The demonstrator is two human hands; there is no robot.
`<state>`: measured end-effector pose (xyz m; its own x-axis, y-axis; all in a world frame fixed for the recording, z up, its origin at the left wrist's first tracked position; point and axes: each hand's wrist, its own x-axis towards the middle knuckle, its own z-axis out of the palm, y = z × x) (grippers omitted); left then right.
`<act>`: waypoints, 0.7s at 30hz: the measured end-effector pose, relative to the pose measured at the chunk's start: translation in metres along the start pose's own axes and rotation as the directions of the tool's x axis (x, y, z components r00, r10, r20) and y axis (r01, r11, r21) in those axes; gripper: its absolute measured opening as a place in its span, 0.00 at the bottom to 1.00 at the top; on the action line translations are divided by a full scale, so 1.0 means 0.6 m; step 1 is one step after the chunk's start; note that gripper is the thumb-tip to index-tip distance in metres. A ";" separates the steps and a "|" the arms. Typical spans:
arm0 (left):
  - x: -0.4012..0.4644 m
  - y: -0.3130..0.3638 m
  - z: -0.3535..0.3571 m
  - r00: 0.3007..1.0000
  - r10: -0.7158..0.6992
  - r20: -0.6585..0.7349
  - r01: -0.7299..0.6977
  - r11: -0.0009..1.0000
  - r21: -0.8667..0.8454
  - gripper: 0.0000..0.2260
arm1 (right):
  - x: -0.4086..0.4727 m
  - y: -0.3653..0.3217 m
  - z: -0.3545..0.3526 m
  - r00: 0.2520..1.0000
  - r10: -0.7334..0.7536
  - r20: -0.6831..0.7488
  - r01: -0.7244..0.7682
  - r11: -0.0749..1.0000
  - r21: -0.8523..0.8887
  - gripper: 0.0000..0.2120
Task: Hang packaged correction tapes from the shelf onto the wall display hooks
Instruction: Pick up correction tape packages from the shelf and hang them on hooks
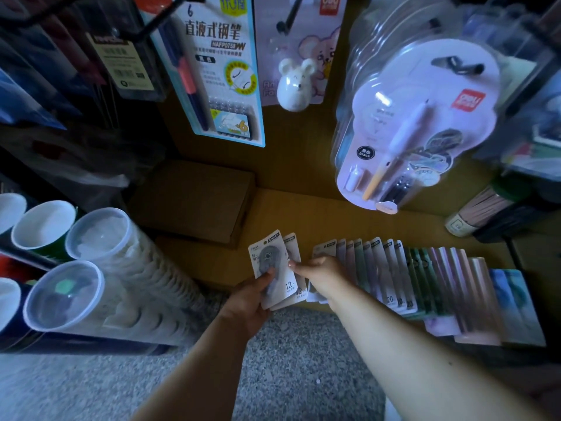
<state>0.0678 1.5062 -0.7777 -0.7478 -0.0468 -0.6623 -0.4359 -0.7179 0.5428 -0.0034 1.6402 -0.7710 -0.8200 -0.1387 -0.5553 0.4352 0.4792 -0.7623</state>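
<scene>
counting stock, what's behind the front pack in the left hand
A second pack sits behind the front pack in the left hand; its blister is mostly covered. More behind cannot be seen.

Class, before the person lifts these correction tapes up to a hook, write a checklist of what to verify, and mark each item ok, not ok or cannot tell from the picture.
1. Left hand grips the packs firmly: ok, thumb across the front card.
2. Right hand steadies the packs: ok, fingertips touch their right edge.
3. Packs squared up so the hang holes align: not ok, they are fanned apart.
4. Hang holes visible and unblocked: cannot tell.
5. A free hook to take them: cannot tell; the hooks in view carry other goods.
6. More stock left in the row on the shelf: ok.
</scene>
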 end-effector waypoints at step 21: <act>0.037 -0.018 -0.041 1.000 -0.004 0.027 0.006 0.997 -0.072 0.12 | 0.084 0.021 -0.049 0.874 0.153 -0.462 -0.366 0.833 -0.416 0.19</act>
<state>0.0685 1.4961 -0.8109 -0.7592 -0.0254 -0.6503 -0.4031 -0.7662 0.5005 -0.0502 1.6648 -0.7991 -0.8213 0.3527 -0.4484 0.5080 0.8099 -0.2932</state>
